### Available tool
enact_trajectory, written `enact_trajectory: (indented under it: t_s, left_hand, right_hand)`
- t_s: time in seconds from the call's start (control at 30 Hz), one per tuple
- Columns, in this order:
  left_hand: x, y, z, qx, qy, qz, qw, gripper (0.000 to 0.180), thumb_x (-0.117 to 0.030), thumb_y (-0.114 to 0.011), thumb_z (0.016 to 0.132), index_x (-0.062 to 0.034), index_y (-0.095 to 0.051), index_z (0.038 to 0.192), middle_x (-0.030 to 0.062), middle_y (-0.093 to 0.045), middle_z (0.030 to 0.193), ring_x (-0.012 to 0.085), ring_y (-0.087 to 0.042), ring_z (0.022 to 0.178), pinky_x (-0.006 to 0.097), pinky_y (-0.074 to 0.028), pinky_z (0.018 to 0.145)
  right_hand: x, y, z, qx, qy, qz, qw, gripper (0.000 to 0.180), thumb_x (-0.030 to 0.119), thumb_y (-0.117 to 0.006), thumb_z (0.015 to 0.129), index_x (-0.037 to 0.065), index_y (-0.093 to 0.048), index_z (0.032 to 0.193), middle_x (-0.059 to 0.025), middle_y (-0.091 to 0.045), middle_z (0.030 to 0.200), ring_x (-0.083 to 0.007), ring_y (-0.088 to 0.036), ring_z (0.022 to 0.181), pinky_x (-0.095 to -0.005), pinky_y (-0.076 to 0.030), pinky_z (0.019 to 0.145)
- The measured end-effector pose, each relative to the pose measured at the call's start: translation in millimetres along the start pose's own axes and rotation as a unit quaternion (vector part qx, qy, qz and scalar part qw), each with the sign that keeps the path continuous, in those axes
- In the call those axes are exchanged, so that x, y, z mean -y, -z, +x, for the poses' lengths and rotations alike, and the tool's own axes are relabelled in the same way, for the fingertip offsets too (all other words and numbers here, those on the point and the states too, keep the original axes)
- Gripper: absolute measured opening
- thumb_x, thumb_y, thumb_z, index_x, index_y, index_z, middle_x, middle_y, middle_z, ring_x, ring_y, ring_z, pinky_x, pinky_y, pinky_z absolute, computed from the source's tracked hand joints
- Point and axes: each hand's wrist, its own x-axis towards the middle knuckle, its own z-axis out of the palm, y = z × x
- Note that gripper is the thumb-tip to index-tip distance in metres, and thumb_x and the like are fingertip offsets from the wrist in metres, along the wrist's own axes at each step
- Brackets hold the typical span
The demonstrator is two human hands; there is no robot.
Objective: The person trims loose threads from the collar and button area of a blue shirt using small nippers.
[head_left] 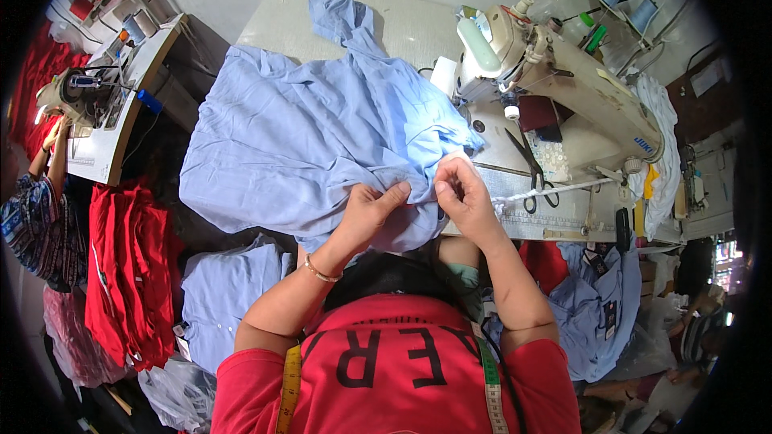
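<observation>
A light blue shirt (322,128) is spread over the desk (277,20), in front of a cream sewing machine (563,80). Its near edge is bunched up and pinched between the two hands. The left hand (371,210) is closed on a fold of the cloth, fingers curled over it. The right hand (465,193) is closed too, with the shirt's edge gripped between thumb and fingertips, just beside the left one. Black scissors (532,167) are laid on the desk to the right of the hands, near a tray of white buttons (553,159). A pile of red cloth (129,273) is seen at the lower left, well apart.
</observation>
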Motion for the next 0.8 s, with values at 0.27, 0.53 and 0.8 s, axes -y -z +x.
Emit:
enact_trajectory:
  t_s: [0.27, 0.53, 0.8]
  left_hand:
    - [20, 18, 13, 0.025, 0.014, -0.084, 0.996, 0.013, -0.014, -0.060, 0.088, -0.0024, -0.064, 0.084, 0.0000, -0.061, 0.076, 0.0070, -0.053, 0.066, 0.023, -0.042, 0.060]
    - [4, 23, 10, 0.009, -0.024, -0.140, 0.990, 0.015, -0.015, -0.055, 0.090, -0.0019, -0.062, 0.092, 0.0068, -0.065, 0.088, 0.0144, -0.061, 0.079, 0.030, -0.049, 0.074]
    - [-13, 21, 8, 0.051, 0.042, -0.186, 0.980, 0.025, -0.024, -0.059, 0.089, -0.0001, -0.062, 0.094, 0.0058, -0.064, 0.086, 0.0136, -0.060, 0.079, 0.028, -0.048, 0.075]
  right_hand:
    - [4, -5, 10, 0.083, 0.047, -0.042, 0.995, 0.015, 0.003, -0.052, 0.083, 0.003, -0.043, 0.095, -0.0110, -0.056, 0.089, -0.0228, -0.053, 0.061, -0.0297, -0.045, 0.059]
    - [-19, 39, 9, 0.010, -0.076, -0.255, 0.964, 0.033, 0.009, -0.064, 0.077, 0.004, -0.049, 0.106, -0.0168, -0.060, 0.089, -0.0359, -0.059, 0.075, -0.0409, -0.047, 0.066]
    - [17, -10, 23, 0.010, 0.055, -0.142, 0.988, 0.027, 0.015, -0.068, 0.077, 0.003, -0.058, 0.099, -0.0067, -0.060, 0.081, -0.0164, -0.054, 0.070, -0.0283, -0.045, 0.065]
